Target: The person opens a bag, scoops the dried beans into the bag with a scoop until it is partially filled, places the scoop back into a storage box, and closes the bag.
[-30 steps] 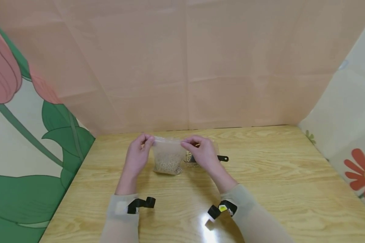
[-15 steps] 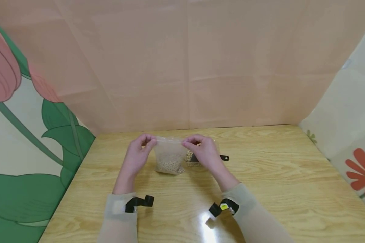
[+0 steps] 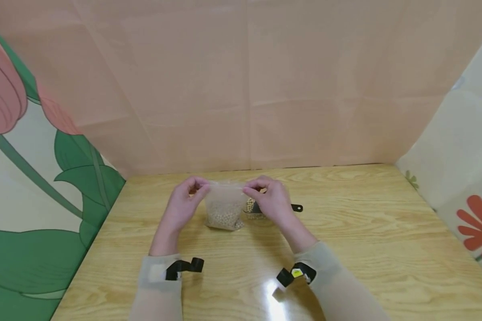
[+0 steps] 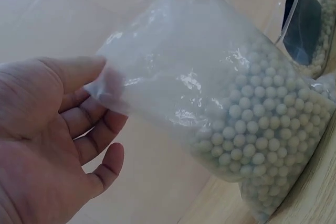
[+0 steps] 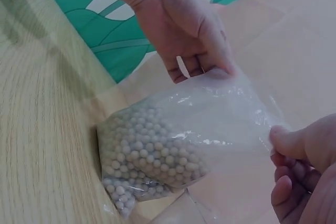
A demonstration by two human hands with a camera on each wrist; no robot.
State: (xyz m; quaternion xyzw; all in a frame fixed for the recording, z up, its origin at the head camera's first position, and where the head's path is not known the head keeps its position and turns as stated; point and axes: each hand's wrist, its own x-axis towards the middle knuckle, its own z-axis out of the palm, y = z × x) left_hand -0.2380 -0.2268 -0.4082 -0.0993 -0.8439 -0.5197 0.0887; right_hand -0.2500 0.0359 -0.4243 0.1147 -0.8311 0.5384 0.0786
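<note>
A clear plastic bag [image 3: 226,207] stands upright on the table, its lower part filled with small pale round beads [image 4: 268,124]. My left hand [image 3: 181,203] pinches the bag's top left corner between thumb and fingers. At the other top corner, the thumb and fingers of my right hand [image 3: 274,200] pinch the plastic. The top edge is stretched between both hands, as the right wrist view also shows. Behind my right hand is a clear container [image 3: 250,216] holding similar beads, with a black scoop [image 4: 303,24] in it. The hand hides much of that container.
The scoop's black handle [image 3: 297,208] sticks out to the right of the container. Under everything lies a wood-grain table [image 3: 365,249]. A pink sheet [image 3: 241,89] hangs behind it, and flower-patterned panels stand at the left and right.
Both hands and the bag's top have shifted slightly to the right in the head view. The pinch at each corner stays the same, and the bag still stands on the table.
</note>
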